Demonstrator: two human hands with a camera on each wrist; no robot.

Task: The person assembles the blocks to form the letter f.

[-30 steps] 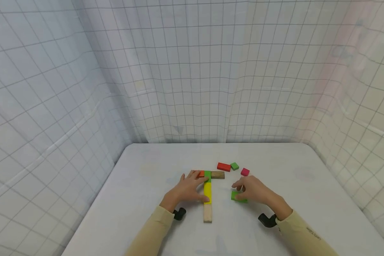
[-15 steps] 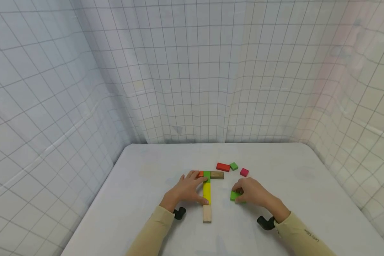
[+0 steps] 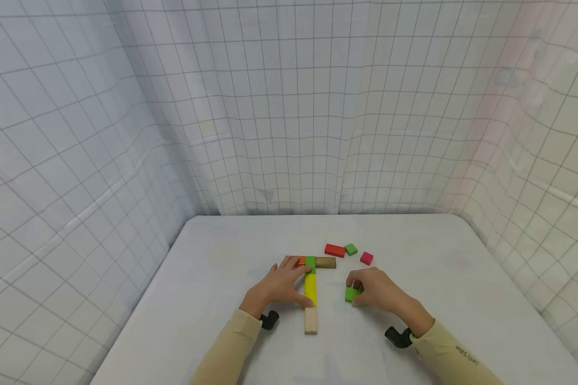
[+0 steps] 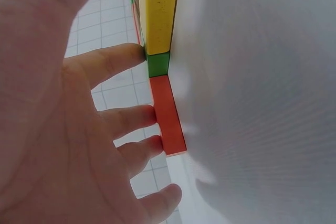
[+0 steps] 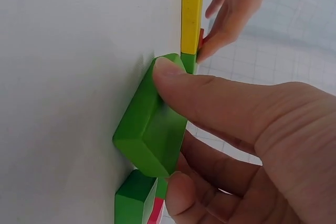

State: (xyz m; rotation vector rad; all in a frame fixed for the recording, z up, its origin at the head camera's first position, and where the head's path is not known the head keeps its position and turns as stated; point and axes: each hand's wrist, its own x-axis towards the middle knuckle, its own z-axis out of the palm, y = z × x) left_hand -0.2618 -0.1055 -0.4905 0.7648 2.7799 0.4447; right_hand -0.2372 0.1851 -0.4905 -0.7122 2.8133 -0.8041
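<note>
My left hand (image 3: 280,283) lies spread beside a T of wooden blocks. Its thumb is at the yellow block (image 3: 310,290), its index finger touches a small green block (image 3: 310,264), and other fingertips touch the orange block (image 4: 168,114). A brown block (image 3: 326,262) extends right from the top; a pale wood block (image 3: 310,321) forms the foot. Right of the T, my right hand (image 3: 381,289) pinches a green block (image 5: 149,121) between thumb and fingers. Another green block (image 5: 131,198) stands just beyond it in the right wrist view. The hand partly covers these green pieces in the head view.
Behind the T lie a red block (image 3: 334,250), a small green block (image 3: 350,249) and a crimson block (image 3: 366,258). The white table (image 3: 250,235) is enclosed at the back and sides by a grid-patterned curtain (image 3: 289,133).
The right hand's fingers have closed in on the green block, which they now pinch. The left hand stays against the T, its thumb slightly lower along the yellow block.
</note>
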